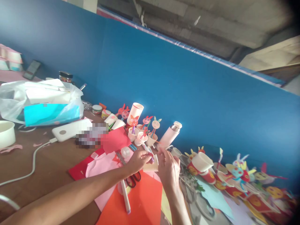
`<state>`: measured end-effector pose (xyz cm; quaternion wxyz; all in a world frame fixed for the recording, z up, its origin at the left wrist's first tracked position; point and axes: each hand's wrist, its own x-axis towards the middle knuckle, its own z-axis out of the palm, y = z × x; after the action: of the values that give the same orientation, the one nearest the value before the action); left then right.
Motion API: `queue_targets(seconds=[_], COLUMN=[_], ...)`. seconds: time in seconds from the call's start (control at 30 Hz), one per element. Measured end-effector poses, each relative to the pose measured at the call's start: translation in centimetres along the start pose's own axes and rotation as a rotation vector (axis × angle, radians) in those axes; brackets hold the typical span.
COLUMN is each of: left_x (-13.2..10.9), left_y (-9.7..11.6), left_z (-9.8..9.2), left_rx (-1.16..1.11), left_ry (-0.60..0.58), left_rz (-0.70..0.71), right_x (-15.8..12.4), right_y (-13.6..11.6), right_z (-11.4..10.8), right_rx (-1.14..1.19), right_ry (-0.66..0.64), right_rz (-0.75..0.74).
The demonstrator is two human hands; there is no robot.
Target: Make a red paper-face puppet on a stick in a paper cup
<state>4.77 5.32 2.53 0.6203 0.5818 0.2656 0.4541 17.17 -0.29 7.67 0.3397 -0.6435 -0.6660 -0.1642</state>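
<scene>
My left hand is closed in a pinch on a small purple piece, too small to tell its kind. Close beside it, my right hand has its fingers curled together; what they hold, if anything, is hidden. Between and just below the hands is a cream-coloured object, maybe a paper cup, partly covered. Under my left wrist lie black-handled scissors and a white marker on orange paper. Pink paper and red paper spread to the left.
Paper cups with animal-face figures stand behind the hands, near a pale pink thermos. More decorated cups crowd the right. At left are a white power bank with a cable and a plastic bag. A blue partition rises behind.
</scene>
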Motion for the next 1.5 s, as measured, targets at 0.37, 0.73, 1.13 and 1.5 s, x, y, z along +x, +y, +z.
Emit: queue_targets(seconds=[0.37,0.73,1.13,1.5], left_x=[-0.1,-0.3,-1.1,-1.2], left_y=[1.0,0.5,1.9,2.4], left_z=[0.4,-0.1,0.2,0.3], left_rx=[0.056,0.087,0.263,0.303], left_ry=[-0.037,-0.07,-0.131,-0.157], left_rz=[0.076,0.1,0.293,0.312], right_x=[0.2,0.9,1.3,1.2], right_y=[0.0,-0.2,-0.6,-0.3], right_z=[-0.5,-3.1,-4.4,-4.9], right_rx=[-0.135,0.154,0.289,0.266], right_ry=[-0.038,-0.015,-0.205,-0.286], right_rz=[-0.058,0.125,0.192,0.222])
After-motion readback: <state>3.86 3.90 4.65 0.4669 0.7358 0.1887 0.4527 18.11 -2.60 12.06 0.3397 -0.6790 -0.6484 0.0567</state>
